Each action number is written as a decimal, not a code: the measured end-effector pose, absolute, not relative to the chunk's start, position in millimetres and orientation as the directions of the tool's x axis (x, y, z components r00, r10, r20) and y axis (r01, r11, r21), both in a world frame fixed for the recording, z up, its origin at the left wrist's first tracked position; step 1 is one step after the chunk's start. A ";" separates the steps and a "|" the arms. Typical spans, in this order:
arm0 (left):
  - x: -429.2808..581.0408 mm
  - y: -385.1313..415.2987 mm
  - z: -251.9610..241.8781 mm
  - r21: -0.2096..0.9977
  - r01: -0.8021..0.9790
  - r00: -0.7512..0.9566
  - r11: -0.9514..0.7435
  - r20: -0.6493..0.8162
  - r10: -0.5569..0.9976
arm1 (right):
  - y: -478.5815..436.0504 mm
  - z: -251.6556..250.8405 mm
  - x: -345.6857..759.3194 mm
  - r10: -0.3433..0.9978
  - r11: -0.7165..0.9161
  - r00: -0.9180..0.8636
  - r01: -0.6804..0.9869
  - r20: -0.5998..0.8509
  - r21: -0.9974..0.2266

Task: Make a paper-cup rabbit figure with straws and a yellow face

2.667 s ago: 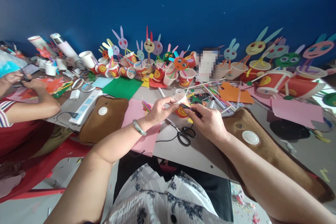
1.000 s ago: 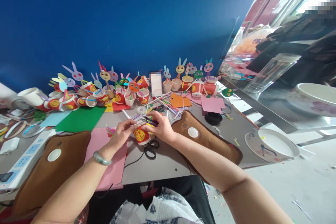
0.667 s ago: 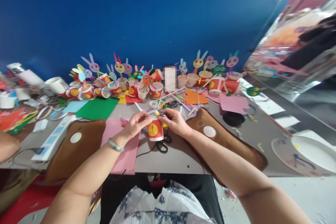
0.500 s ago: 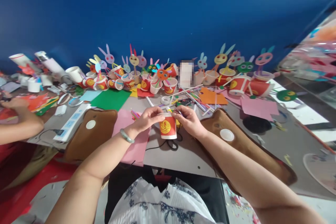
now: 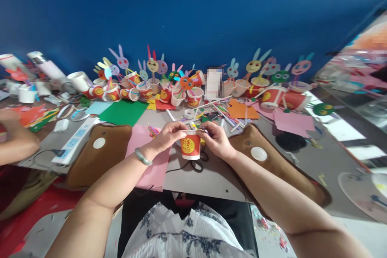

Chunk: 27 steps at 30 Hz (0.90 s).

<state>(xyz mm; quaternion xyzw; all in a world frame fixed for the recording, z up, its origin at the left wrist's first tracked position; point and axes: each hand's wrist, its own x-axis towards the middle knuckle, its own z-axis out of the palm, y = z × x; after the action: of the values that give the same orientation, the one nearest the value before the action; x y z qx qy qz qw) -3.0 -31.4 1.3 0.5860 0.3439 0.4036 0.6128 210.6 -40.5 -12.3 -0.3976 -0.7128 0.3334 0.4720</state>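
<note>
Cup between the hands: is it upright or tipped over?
Upright: the cup has its rim on top, level with the left hand, and its base below.

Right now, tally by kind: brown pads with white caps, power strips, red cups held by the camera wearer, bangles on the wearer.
Brown pads: 2
Power strip: 1
Held red cup: 1
Bangle: 1
Total: 5
</note>
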 end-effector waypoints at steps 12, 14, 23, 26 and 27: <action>-4.2 -20.3 -14.8 0.995 -0.099 0.383 0.031 0.009 0.924 | -45.4 3.6 211.6 0.875 0.464 0.048 0.200 0.482 -0.863; -4.7 -19.4 -15.9 0.994 -0.105 0.377 0.034 0.008 0.926 | -42.1 21.9 219.2 0.882 0.420 0.224 0.023 0.414 -0.907; -4.2 -28.8 -6.1 0.990 -0.112 0.353 0.084 -0.039 0.935 | 42.2 85.6 356.8 0.681 0.212 0.632 0.314 0.370 -0.926; -2.9 -34.5 2.2 0.980 -0.105 0.370 0.169 -0.119 0.921 | 70.2 76.8 431.6 0.595 -0.332 0.641 0.745 0.485 -0.578; -2.5 -36.0 4.1 0.976 -0.107 0.380 0.190 -0.136 0.915 | 75.4 74.3 454.8 0.596 -0.380 0.636 0.762 0.490 -0.525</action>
<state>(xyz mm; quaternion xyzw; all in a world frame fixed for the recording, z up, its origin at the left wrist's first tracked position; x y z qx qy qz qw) -2.5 -36.0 4.1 0.5050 0.3998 0.3874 0.6595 454.8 75.4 74.3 -0.8233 -0.4124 -0.1103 0.3741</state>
